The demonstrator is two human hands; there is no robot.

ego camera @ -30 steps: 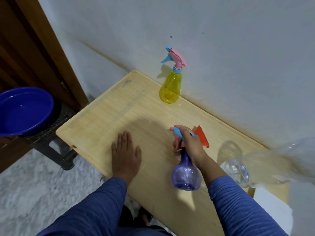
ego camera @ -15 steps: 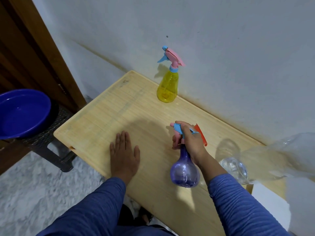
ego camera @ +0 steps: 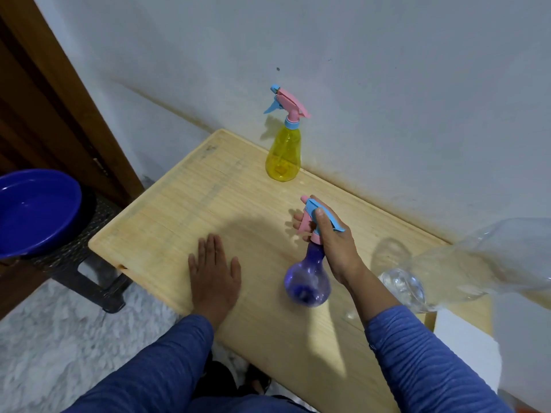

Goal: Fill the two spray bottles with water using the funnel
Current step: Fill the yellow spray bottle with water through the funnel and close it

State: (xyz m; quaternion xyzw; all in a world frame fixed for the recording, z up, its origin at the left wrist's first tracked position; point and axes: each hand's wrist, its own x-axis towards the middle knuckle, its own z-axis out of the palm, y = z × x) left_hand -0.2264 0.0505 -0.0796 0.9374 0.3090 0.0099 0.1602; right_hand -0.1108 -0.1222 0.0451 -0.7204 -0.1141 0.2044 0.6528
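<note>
A purple spray bottle (ego camera: 307, 281) with a blue and pink trigger head stands near the middle of the wooden table (ego camera: 185, 210). My right hand (ego camera: 334, 242) is shut around its neck and trigger head. My left hand (ego camera: 214, 272) lies flat and open on the table to the left of it, holding nothing. A yellow spray bottle (ego camera: 283, 156) with a pink and blue head stands upright at the table's back edge by the wall. The orange funnel is hidden behind my right hand.
A clear plastic bottle (ego camera: 465, 269) lies on its side at the table's right end. A blue basin (ego camera: 32, 210) rests on a dark stool left of the table. A wooden door frame stands at the far left; the wall runs along the back.
My right hand has shifted with the purple bottle's head, and the orange funnel seen behind it earlier is now out of sight. My left hand has stayed flat.
</note>
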